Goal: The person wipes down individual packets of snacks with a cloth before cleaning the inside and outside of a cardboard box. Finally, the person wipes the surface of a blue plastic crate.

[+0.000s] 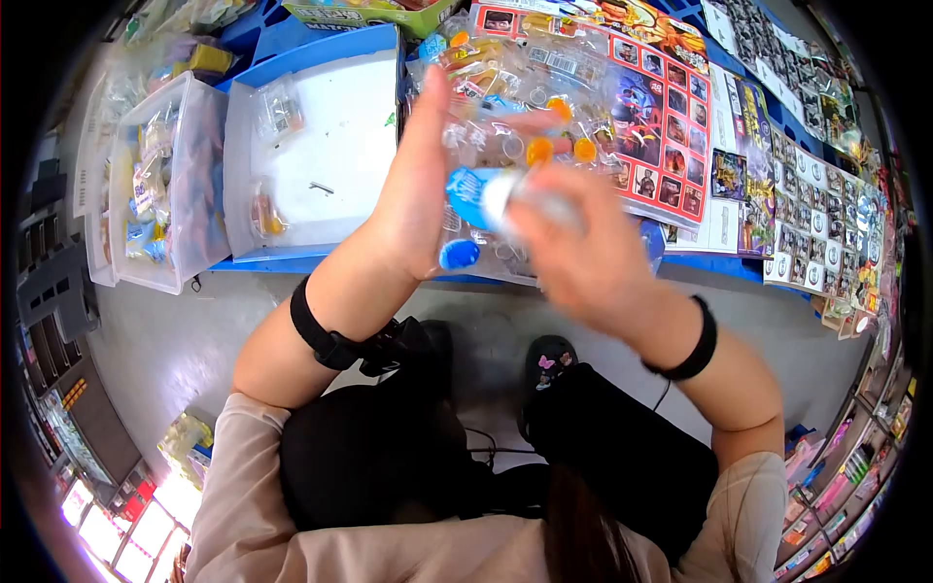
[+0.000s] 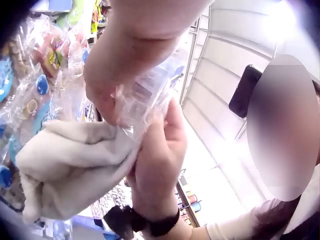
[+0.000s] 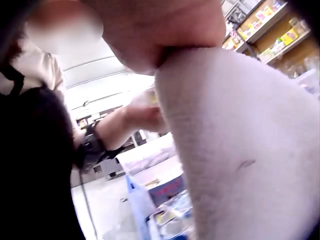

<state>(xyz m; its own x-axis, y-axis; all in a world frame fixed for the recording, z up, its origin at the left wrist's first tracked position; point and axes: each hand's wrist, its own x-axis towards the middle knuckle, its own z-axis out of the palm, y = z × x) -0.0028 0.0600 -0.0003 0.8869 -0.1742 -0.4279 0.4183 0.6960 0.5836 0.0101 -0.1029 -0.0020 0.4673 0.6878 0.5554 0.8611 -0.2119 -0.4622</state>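
In the left wrist view a clear plastic packet (image 2: 147, 97) is pinched by my left hand (image 2: 140, 45); what is inside it cannot be made out. My right hand (image 2: 159, 160) grips a bunched white cloth (image 2: 75, 160), its fingertips right at the packet. From the head view, the left hand (image 1: 418, 170) stands raised with its fingers pointing away, and the right hand (image 1: 593, 243) is blurred, a bit of cloth showing at its fingers. The cloth (image 3: 240, 140) fills much of the right wrist view, hanging below the right hand (image 3: 170, 30).
Under the hands lies a pile of clear-wrapped packets (image 1: 486, 73) with blue and orange parts. To its left are a blue-edged white tray (image 1: 321, 126) holding a few packets and a clear plastic bin (image 1: 185, 185). Printed sheets (image 1: 671, 117) cover the right side.
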